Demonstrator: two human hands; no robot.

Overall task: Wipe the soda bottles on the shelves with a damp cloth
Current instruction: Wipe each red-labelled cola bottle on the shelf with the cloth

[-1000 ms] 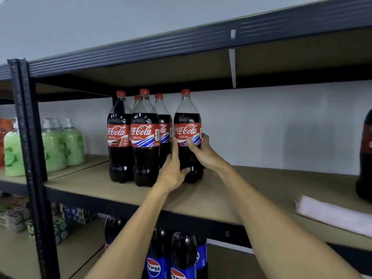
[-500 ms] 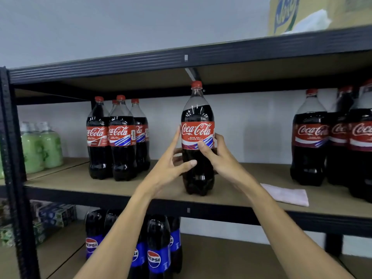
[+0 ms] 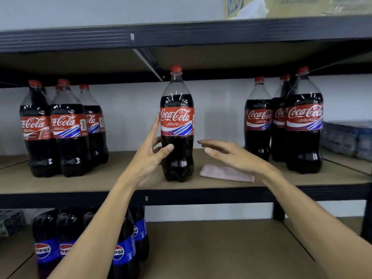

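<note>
Coca-Cola bottle (image 3: 177, 125) upright near the shelf (image 3: 100, 182) front edge, left hand (image 3: 150, 156) gripping its lower body with thumb across the front, right hand (image 3: 231, 154) open, apart from it, above a folded pink cloth (image 3: 223, 174), further cola bottles (image 3: 68, 137) grouped either side.

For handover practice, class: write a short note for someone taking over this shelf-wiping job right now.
Left hand holds the centre bottle, thumb across its front.
Right hand open above the folded cloth, not holding it.
Cloth lies on the shelf right of that bottle.
More Coca-Cola bottles: left group, right group.
Which are wiped cannot be told.
Left to do: take cloth, wipe centre bottle.
</note>
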